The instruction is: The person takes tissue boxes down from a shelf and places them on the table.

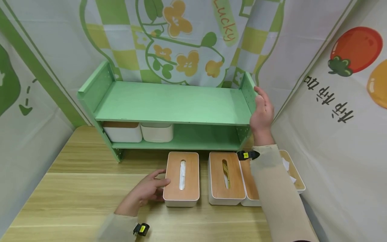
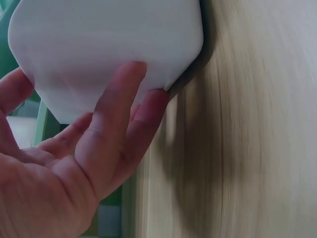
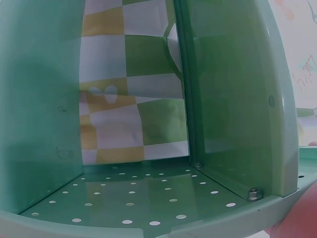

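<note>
A white tissue box (image 1: 181, 176) with a wood-look lid and white tissue in its slot stands in front of the shelf. My left hand (image 1: 148, 188) is at its left side, thumb by the lid's edge. In the left wrist view, fairly straight fingers (image 2: 114, 109) touch the box's white wall (image 2: 114, 44), one reaching its bottom edge. My right hand (image 1: 262, 112) grips the right side panel (image 1: 248, 94) of the green shelf (image 1: 175, 104). In the right wrist view, the perforated panel (image 3: 148, 198) shows, with part of the hand at its outer edge.
Another tissue box (image 1: 226, 174) stands to the right, beside a lidded one (image 1: 250, 179) partly hidden by my right sleeve. An uncovered box (image 1: 297, 171) with white pieces is farther right. Two white boxes, one wood-lidded (image 1: 122, 131) and one plain (image 1: 157, 132), sit on the lower shelf.
</note>
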Available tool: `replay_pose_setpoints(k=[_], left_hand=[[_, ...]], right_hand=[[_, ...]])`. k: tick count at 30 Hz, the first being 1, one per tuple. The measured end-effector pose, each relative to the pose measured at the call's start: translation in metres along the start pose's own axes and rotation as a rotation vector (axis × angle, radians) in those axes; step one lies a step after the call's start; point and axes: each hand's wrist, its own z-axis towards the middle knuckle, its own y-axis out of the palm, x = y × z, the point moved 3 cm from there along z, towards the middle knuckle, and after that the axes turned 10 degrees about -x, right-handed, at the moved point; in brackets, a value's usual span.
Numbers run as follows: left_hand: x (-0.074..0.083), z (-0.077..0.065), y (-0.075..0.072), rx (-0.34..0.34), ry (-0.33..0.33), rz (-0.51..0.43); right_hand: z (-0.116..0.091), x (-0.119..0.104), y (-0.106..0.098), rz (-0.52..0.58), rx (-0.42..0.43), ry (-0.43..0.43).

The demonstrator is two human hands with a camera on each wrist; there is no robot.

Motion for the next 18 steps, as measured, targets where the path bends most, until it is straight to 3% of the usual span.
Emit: replay_pose_setpoints(k=[11, 18], left_hand=[[0.001, 0.012, 0.016, -0.031, 0.012, 0.003], [0.001, 0.019, 0.024, -0.050, 0.027, -0.006]], right_hand=[[0.001, 0.002, 0.000, -0.025, 0.004, -0.037], [0.001, 0.002, 0.001, -0.014, 0.000, -0.006]])
